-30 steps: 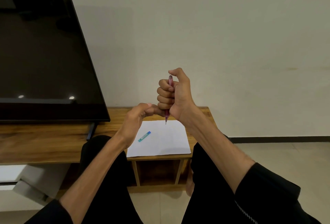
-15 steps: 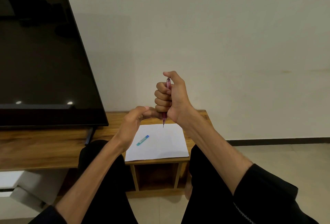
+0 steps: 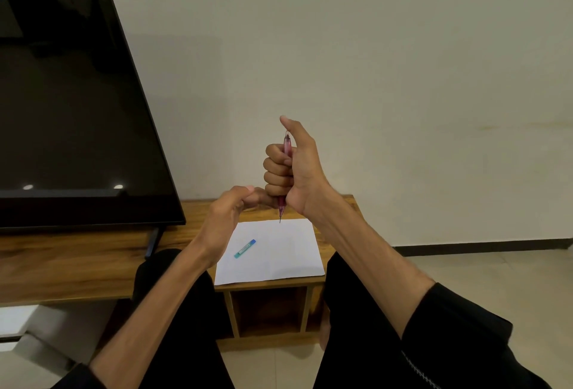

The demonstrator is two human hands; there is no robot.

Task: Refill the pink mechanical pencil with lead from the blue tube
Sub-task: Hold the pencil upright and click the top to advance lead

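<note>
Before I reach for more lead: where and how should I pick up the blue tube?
Pinch the blue tube across its midsection, coming from above. It lies flat and diagonal on the white paper, so set thumb and finger on its long sides. The left hand is nearer.

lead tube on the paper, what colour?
Teal-blue lead tube with a darker blue cap end; head view, the only one.

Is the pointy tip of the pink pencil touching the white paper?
Apart. In the head view the right hand holds the pink pencil upright in the air, well above the white paper on the low wooden table.
</note>
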